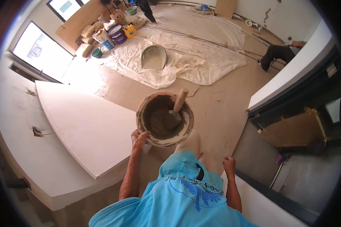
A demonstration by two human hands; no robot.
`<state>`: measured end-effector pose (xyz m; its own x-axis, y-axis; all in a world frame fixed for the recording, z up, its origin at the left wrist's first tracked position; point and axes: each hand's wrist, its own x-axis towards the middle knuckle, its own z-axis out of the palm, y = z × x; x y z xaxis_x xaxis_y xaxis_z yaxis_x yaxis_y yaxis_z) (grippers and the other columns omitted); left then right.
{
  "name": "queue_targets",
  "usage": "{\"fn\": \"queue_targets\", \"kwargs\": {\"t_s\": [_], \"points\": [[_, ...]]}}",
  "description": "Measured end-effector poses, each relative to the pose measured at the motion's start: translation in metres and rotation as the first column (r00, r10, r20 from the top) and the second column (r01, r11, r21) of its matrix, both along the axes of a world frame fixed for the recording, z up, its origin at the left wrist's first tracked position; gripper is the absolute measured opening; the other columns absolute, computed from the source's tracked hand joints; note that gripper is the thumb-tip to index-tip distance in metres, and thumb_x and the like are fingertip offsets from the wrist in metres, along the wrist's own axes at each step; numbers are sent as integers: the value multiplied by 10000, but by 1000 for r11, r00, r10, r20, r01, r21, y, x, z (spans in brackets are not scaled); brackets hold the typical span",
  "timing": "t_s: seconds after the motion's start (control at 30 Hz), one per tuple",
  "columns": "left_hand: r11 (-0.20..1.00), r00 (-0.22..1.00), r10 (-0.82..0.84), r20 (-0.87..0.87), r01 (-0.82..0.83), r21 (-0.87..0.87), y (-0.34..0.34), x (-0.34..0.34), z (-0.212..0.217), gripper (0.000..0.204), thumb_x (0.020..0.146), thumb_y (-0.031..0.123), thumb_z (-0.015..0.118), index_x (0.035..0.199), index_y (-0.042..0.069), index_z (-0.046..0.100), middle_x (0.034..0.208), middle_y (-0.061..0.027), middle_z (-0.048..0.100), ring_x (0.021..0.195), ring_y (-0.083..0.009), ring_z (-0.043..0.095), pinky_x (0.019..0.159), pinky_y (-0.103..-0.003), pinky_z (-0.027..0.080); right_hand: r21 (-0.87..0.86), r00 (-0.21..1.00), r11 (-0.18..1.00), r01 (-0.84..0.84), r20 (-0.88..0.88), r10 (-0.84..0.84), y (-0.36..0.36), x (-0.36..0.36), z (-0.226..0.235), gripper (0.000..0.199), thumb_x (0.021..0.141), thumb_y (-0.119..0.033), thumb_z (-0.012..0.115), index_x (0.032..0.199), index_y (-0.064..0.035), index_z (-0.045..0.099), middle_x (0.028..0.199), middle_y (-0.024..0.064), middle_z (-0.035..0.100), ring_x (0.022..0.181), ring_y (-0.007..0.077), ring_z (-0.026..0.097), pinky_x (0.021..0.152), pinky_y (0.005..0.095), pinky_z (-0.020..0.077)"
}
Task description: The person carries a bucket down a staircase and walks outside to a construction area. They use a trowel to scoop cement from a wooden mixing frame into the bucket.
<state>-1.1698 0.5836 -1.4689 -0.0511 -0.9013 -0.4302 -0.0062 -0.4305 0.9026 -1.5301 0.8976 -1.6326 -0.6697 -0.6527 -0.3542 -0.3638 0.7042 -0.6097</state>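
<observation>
My left hand [139,139] is closed on the near left rim of a round bucket [165,142], its thumb over the edge. Wet grey mortar [160,124] lies inside, and dried smears coat the rim. A trowel [180,100] with a wooden handle leans in the bucket, its blade resting in the mortar and the handle jutting over the far right rim. At my right side hangs my right hand [229,162], its fingers curled in with nothing visible in them, apart from the bucket.
A large white board [87,121] stands at left. Crumpled plastic sheeting [201,72] covers the floor ahead, bearing a basin [154,56]. Sacks, a purple pail [117,34] and a yellow jerrycan [130,31] stand by the windows. One person [280,55] sits at right; another [146,9] stands far off.
</observation>
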Motion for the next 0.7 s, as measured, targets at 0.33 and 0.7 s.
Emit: {"fn": "queue_targets", "kwargs": {"t_s": [0.33, 0.7], "points": [[982, 985, -172, -8, 171, -83, -71, -64, -69, 279, 681, 57, 590, 916, -91, 614, 807, -133, 653, 668, -189, 628, 621, -308, 519, -286, 989, 955, -80, 100, 113, -172, -48, 49, 317, 754, -29, 491, 1042, 16, 615, 778, 85, 587, 608, 119, 566, 559, 251, 476], [983, 984, 13, 178, 20, -184, -172, -52, -205, 299, 672, 81, 573, 918, -82, 622, 807, -97, 651, 713, -158, 594, 657, -297, 489, -482, 888, 790, -379, 50, 457, -466, -57, 4, 729, 642, 41, 582, 1341, -53, 401, 1121, 154, 517, 909, 227, 567, 745, 313, 501]]}}
